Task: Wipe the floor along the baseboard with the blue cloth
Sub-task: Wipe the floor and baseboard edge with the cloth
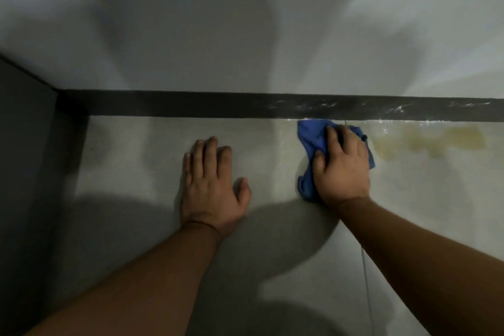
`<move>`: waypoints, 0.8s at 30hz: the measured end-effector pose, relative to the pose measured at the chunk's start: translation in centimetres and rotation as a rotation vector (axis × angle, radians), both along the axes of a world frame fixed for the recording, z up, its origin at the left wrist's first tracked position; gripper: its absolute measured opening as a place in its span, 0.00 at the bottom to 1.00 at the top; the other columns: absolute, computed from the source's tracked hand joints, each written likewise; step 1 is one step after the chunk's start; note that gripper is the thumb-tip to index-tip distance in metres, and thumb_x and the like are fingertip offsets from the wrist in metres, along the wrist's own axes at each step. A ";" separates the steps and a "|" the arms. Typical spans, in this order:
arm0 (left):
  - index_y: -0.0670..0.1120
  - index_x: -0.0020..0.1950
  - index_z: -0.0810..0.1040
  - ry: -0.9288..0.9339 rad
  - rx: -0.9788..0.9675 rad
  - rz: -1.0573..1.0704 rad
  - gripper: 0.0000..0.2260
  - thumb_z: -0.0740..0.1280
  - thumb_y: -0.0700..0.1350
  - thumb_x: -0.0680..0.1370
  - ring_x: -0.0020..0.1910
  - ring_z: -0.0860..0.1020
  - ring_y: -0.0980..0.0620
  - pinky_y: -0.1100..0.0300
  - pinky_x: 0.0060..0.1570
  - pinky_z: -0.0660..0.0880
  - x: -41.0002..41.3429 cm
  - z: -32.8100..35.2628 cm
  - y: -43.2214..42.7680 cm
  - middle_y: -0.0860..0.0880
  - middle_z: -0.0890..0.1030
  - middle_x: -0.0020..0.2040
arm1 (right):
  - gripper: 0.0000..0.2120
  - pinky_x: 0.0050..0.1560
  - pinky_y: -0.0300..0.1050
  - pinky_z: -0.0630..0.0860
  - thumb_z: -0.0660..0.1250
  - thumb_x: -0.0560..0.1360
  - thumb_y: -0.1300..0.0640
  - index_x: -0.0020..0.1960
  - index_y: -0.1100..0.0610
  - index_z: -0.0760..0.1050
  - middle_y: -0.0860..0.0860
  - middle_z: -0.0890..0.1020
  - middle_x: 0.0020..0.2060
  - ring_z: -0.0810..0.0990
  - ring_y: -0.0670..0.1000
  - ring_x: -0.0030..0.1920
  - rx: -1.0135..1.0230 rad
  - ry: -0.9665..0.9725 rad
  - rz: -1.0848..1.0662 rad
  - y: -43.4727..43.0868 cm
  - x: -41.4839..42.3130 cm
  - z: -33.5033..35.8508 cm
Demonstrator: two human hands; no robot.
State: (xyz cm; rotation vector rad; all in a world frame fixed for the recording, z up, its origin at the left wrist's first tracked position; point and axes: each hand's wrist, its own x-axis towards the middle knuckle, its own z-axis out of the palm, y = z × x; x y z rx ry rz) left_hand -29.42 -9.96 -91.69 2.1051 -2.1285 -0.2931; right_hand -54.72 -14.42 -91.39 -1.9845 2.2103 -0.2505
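Where the pale wall (245, 22) comes down to meet the ground, a dark baseboard (191, 103) runs straight across in front of me, scuffed with whitish marks toward the right. Below it lies the grey floor (136, 150), crossed by soft shadows, with a dark panel (24, 144) closing off the corner at my left. A yellowish stain (431, 142) spreads over the floor just under the baseboard, to the right of my cloth.

My left hand (211, 185) lies flat on the floor, palm down, fingers spread a little and thumb out to the side — holding nothing. My right hand (341, 166) presses down on the blue cloth (311, 142), fingers curled over the bunched fabric and gripping it. The cloth sits on the floor with its far edge touching the foot of the baseboard — its folds poke out on both sides of my hand, just beside the stain's left end.
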 end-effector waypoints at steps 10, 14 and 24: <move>0.44 0.74 0.70 0.003 -0.070 0.008 0.31 0.64 0.56 0.74 0.80 0.60 0.36 0.37 0.79 0.56 0.0 -1.0 -0.1 0.39 0.65 0.79 | 0.23 0.74 0.62 0.64 0.61 0.80 0.52 0.74 0.58 0.71 0.61 0.73 0.71 0.70 0.63 0.70 -0.050 0.046 0.234 -2.4 5.1 -0.3; 0.44 0.74 0.69 0.010 -0.086 0.008 0.30 0.64 0.57 0.74 0.80 0.60 0.37 0.37 0.79 0.56 0.1 -1.2 -0.2 0.40 0.65 0.79 | 0.23 0.74 0.59 0.66 0.63 0.78 0.59 0.72 0.61 0.73 0.61 0.75 0.69 0.72 0.62 0.69 -0.074 -0.116 0.277 -2.8 6.6 -0.2; 0.42 0.75 0.71 0.002 -0.187 -0.014 0.31 0.65 0.56 0.75 0.80 0.62 0.35 0.36 0.77 0.59 0.4 -1.9 0.4 0.39 0.68 0.79 | 0.27 0.77 0.50 0.42 0.61 0.81 0.51 0.80 0.52 0.62 0.50 0.64 0.79 0.60 0.52 0.80 0.094 -0.032 0.734 -4.4 9.5 0.4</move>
